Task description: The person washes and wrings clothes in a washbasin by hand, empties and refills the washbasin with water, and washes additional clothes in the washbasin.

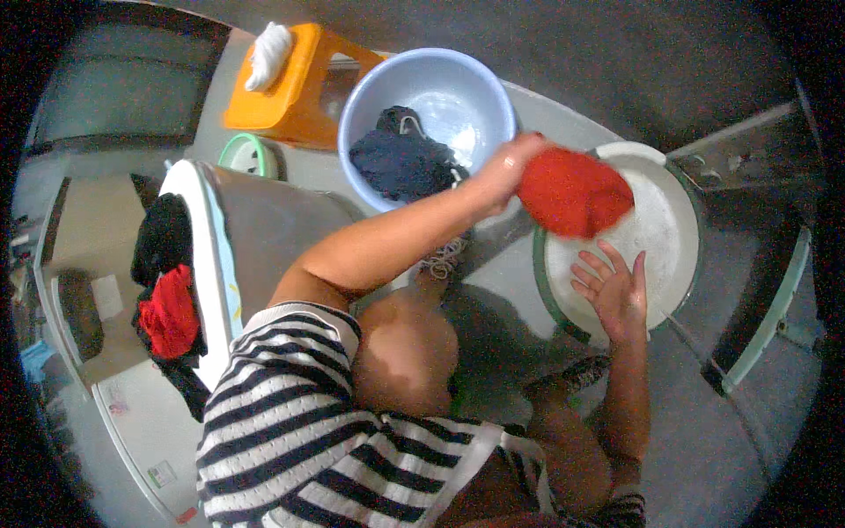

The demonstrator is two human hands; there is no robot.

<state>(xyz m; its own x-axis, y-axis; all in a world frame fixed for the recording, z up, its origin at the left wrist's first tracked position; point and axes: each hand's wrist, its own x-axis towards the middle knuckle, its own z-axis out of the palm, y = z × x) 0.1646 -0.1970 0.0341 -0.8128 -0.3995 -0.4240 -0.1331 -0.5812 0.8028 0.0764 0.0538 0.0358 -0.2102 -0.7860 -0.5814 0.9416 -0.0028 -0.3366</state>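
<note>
My left hand [513,172] is closed on a bunched red cloth [576,194], slightly blurred, which hangs over the left side of a round tub [539,264] with a dark green outer side. Whitish, sudsy-looking water [662,229] fills the tub. Above the tub's near part, my right hand [618,295] is open, fingers spread and palm up, holding nothing and apart from the cloth. Beyond my left forearm stands a light blue basin [352,114], with dark navy clothes [400,158] and a pale cord inside.
An orange stool [299,79] at the far left bears a twisted white cloth [269,56]. Near it sits a small green-rimmed basket [251,151]. Black clothes [163,238] and a red garment [169,312] lie beside a large grey container [273,216]. A pale green bar [775,308] stands at right.
</note>
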